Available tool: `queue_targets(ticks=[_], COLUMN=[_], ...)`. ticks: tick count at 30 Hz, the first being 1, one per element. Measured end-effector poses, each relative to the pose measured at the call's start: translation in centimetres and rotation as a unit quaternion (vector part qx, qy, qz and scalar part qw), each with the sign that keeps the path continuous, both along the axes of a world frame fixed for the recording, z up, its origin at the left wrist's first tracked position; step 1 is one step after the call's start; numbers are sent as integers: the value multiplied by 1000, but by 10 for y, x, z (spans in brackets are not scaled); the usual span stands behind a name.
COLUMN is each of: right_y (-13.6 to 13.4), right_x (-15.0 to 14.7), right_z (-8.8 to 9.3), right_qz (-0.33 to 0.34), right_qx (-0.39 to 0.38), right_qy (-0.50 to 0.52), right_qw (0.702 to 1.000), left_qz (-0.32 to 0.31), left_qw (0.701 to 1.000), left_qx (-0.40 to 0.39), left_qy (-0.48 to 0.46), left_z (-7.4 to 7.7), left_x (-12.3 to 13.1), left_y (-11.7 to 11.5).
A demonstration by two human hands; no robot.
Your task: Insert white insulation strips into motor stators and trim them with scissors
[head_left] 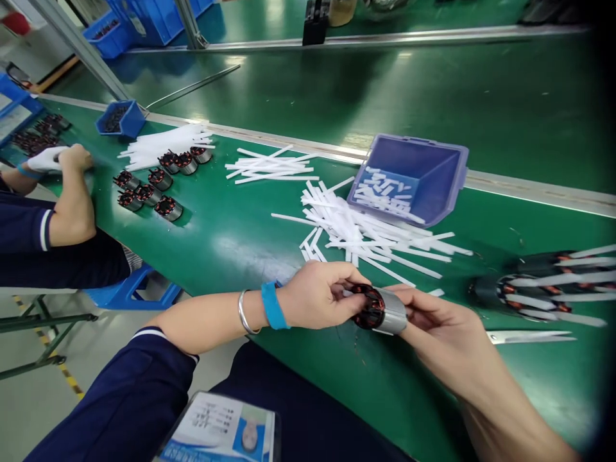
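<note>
Both my hands hold one small motor stator [382, 309], a grey metal ring with copper windings inside, just above the green bench [231, 237]. My left hand [320, 295] pinches its open wound end with fingers closed. My right hand [433, 321] cups the metal shell from the right, fingers wrapped round it. A heap of white paper strips [366, 231] lies just beyond my hands.
A purple bin [411, 176] holding short strips sits behind the heap. Two stators stuffed with white strips [539, 285] lie at right, with scissors [529, 336] beside them. A co-worker's arms [67, 192] rest at left near several stators [149, 186], more strips and a blue bin [120, 119].
</note>
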State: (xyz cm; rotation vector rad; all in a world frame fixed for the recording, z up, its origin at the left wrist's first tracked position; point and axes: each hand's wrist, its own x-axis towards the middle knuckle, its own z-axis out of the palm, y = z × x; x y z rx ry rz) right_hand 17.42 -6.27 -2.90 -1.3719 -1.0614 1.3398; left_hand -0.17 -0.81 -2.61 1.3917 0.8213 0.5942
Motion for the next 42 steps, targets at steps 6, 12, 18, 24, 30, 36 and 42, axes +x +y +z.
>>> queue_targets(ticks=[6, 12, 18, 24, 30, 36, 42], right_y=[-1, -3, 0, 1, 4, 31, 34], right_x=[6, 16, 13, 4, 12, 12, 4], right_z=[1, 0, 4, 4, 4, -19, -22], right_qz=[46, 60, 52, 43, 10, -59, -90], right_qx=[26, 48, 39, 10, 43, 224, 248], right_qy=[-58, -73, -74, -1, -25, -436, -491], right_qw=[997, 994, 995, 999, 999, 869, 830], left_qz=[-35, -106, -95, -105, -139, -67, -53], left_qw=[996, 966, 956, 946, 937, 941, 956], left_qx=[-76, -228, -266, -292, -299, -284, -257], left_qy=[-19, -54, -80, -89, -119, -170, -135], left_z=[6, 5, 0, 2, 6, 14, 21], left_x=[-3, -8, -6, -7, -12, -17, -16], left_y=[7, 20, 21, 20, 27, 32, 33])
